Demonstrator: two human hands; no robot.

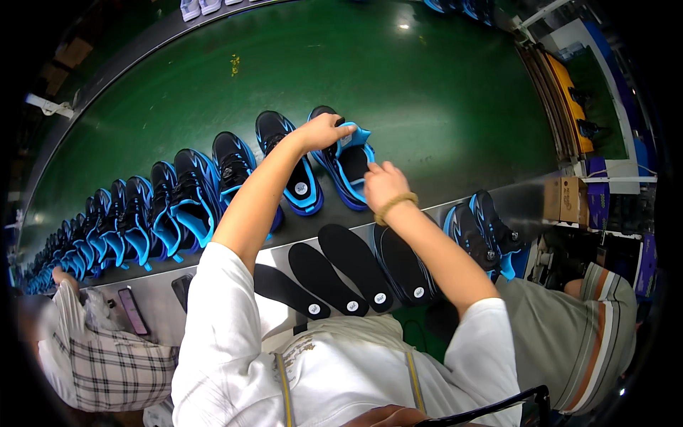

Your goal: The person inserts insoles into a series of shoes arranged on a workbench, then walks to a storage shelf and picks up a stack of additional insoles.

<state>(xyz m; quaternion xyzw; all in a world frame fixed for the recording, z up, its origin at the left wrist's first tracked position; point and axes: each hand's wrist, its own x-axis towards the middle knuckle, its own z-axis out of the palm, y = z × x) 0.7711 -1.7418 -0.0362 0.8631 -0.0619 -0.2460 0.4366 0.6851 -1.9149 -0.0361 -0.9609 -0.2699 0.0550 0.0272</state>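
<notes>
We work at a grey counter (455,203) with a green conveyor belt (427,99) on its far side. The shoe in hand — a black-and-blue sneaker (348,167) — sits at the belt's near edge, at the right end of a row of matching sneakers (178,196) running off to the left.

Left hand (321,132): closed on the sneaker's far end, approx. at the collar. Right hand (384,186): fingers pinched at the near-right side of the opening; exact contact can't be made out.

Handling, as we judge it: light item, soft flexible upper, stiffer sole. Best hold — sole edge or heel, w/ the other hand spreading the collar.

Near us, black insoles (356,267) lie side by side on the counter. Another sneaker pair (480,231) sits to the right. Other people are seated left and right of us.
</notes>
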